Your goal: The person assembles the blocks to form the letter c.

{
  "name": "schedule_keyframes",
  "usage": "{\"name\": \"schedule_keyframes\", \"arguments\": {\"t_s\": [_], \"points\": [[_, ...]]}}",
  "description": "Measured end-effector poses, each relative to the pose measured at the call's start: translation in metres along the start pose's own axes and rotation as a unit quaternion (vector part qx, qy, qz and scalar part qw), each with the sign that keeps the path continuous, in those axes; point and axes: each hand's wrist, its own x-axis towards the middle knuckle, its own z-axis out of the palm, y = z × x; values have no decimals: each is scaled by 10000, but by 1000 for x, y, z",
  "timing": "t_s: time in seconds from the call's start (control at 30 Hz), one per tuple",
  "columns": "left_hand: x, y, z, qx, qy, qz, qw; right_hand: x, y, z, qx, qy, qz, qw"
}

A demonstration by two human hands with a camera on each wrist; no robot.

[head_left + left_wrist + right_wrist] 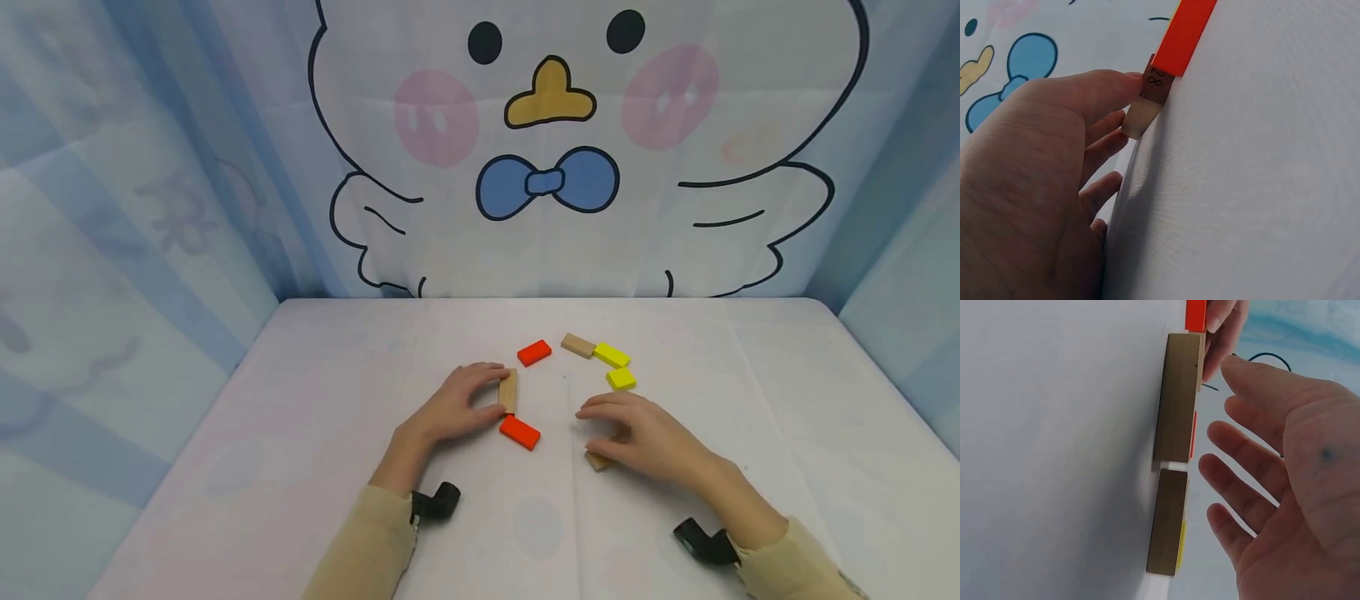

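Observation:
On the left side of a loose ring of small blocks, my left hand (452,406) pinches a plain wooden block (508,391) with thumb and fingers near its ends. In the left wrist view the number 28 shows on the wood beside the thumb. A red block (520,432) lies right at the near end of that block. Over the right side of the ring, my right hand (647,435) hovers with loosely bent fingers and nothing in them. Two wooden blocks, a longer one (1177,397) and a shorter one (1168,522), lie beside it with a narrow gap between them.
Another red block (534,352) lies at the far left of the ring. Along its far right are a wooden block (578,346) and two yellow blocks, one angled (612,355) and one nearer (621,379). A white cloth covers the table (360,350); printed curtains stand behind and beside it.

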Motion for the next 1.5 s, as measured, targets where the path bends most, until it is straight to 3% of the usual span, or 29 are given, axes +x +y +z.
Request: {"name": "schedule_keyframes", "arguments": {"t_s": [0.47,0.83,1.5], "points": [[-1,-1,0,-49,40,-32,10000,-16,12,-10,-169,42,-846,9963],[1,1,0,-13,2,-63,10000,-17,9,-15,-239,-319,-353,9986],[1,-1,-1,-11,-11,-104,9999,3,1,-2,-243,-283,-731,9966]]}}
